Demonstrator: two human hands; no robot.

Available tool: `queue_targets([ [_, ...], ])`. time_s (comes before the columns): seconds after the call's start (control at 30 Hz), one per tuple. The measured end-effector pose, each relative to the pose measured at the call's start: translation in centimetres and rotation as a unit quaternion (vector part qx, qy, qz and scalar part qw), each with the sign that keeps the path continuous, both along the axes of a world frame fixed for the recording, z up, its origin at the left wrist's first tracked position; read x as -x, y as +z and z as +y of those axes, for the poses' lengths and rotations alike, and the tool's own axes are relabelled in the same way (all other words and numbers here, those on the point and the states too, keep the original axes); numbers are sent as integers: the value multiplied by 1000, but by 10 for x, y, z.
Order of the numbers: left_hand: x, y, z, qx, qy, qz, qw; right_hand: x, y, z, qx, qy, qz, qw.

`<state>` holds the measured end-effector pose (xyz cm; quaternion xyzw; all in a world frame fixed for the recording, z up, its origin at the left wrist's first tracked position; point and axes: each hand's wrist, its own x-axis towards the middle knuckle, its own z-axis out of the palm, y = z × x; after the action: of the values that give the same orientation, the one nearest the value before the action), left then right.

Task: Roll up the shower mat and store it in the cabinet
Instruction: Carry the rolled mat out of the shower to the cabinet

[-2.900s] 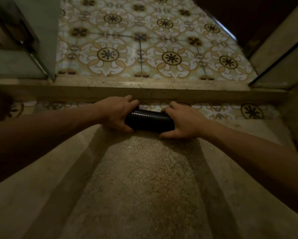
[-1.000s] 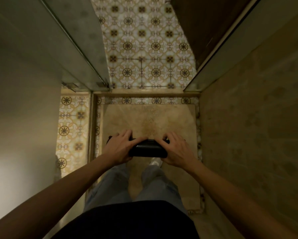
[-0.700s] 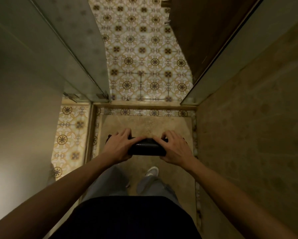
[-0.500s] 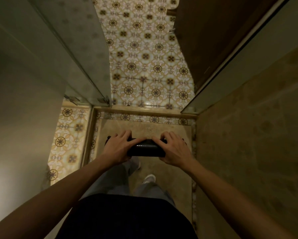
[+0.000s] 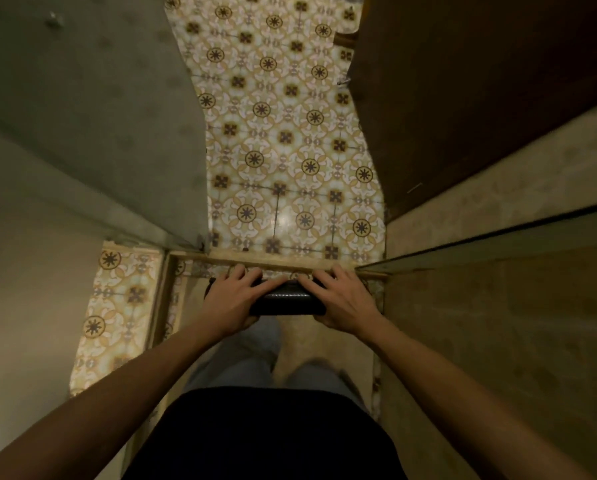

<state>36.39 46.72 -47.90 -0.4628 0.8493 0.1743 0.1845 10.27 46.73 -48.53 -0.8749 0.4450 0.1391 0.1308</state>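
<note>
Left hand (image 5: 234,303) and right hand (image 5: 342,299) hold the rolled shower mat (image 5: 285,301) level. Fingers clamp each end, likely preventing unrolling.

We stand in a home bathroom, inside the shower stall.
We see patterned floor tiles (image 5: 290,161), a glass panel (image 5: 93,109), a stone curb (image 5: 276,259) and a wooden door (image 5: 480,91).

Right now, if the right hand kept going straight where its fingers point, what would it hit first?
Probably nothing: beyond the right hand only the patterned floor tiles show, well below it. Depth is uncertain.
</note>
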Motion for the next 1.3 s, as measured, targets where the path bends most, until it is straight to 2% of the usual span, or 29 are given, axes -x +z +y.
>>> queue_targets([
  [0.1,-4,4,-54,9,14,23,1000,-3,9,-56,3,10,3,1000],
  [0.2,-4,14,-100,14,17,-3,1000,-5,20,-106,12,27,19,999],
  [0.43,4,21,-218,11,42,-3,999,2,30,-235,27,64,32,997],
  [0.7,28,-5,-408,27,74,-13,997,21,-8,-441,9,72,14,997],
  [0.97,51,4,-556,26,138,24,990,40,5,-618,-12,108,22,994],
  [1.3,-3,-20,-729,21,212,52,976,-23,-3,-814,-30,164,37,985],
])
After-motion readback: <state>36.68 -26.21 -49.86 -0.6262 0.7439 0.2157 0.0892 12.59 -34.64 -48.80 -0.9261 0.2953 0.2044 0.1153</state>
